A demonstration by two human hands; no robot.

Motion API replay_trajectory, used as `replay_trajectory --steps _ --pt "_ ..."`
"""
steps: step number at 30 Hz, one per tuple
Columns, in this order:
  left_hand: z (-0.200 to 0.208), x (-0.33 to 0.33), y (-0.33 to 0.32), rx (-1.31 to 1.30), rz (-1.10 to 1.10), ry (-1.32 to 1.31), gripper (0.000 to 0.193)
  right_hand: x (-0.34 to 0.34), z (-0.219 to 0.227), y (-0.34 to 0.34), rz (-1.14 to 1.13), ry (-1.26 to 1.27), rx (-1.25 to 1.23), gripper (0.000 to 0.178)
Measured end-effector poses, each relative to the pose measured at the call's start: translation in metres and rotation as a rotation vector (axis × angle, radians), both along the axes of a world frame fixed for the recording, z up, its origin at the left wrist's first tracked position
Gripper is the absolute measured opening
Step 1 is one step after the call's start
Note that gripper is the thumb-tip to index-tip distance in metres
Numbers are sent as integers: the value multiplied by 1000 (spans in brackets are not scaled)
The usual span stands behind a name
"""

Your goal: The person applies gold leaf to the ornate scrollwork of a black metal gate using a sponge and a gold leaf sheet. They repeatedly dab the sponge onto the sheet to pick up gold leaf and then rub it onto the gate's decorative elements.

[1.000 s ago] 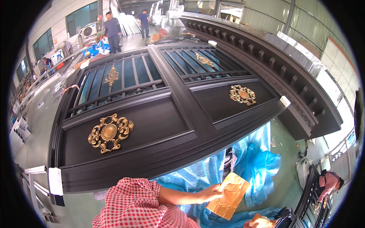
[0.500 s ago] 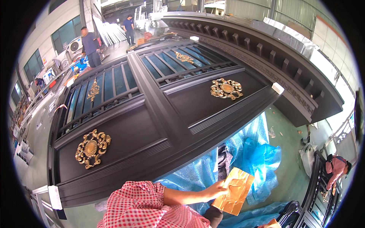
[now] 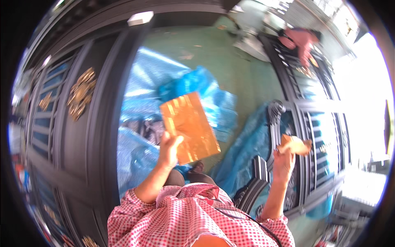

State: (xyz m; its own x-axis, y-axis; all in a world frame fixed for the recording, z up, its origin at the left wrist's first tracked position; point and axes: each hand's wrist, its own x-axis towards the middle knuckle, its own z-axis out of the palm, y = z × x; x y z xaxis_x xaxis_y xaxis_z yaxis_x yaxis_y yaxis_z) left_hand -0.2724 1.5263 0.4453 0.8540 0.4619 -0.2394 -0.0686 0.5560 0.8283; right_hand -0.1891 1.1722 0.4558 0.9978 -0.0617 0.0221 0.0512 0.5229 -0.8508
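Observation:
My left hand [image 3: 168, 151] grips the lower left edge of a flat, shiny gold-orange sheet [image 3: 192, 127], its thumb lying on top. The sheet is slightly creased and hangs in front of me above the blue wrap. Off to the right, my raised right hand [image 3: 284, 165] pinches a small crumpled orange-brown piece [image 3: 294, 145]; blur hides whether it is paper or cloth. Behind that hand lies a dark metal door panel [image 3: 302, 105] with bars and a scrolled, curved trim piece [image 3: 275, 113] at its near side.
At the left stands a large dark door [image 3: 105, 103] bearing gold ornaments [image 3: 81, 94]. Blue bubble wrap [image 3: 144, 78] covers part of the green floor [image 3: 247, 86]. Another person in a pink top [image 3: 302, 43] bends over the far end of the right panel.
My view has swung to the right, putting the large door at the left. The gold-orange sheet stays in my left hand, and my right hand now shows with the crumpled piece.

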Motion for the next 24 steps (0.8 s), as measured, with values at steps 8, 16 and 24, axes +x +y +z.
replay_trajectory --steps 8,16,24 --pt "-11 108 6 -1 -174 52 39 24 21 -12 -238 75 91 37" --pt "-18 231 14 51 -406 46 45 87 5 0 -472 60 176 37" --pt "-8 359 -6 56 -619 30 48 170 -12 15 -450 86 396 35"
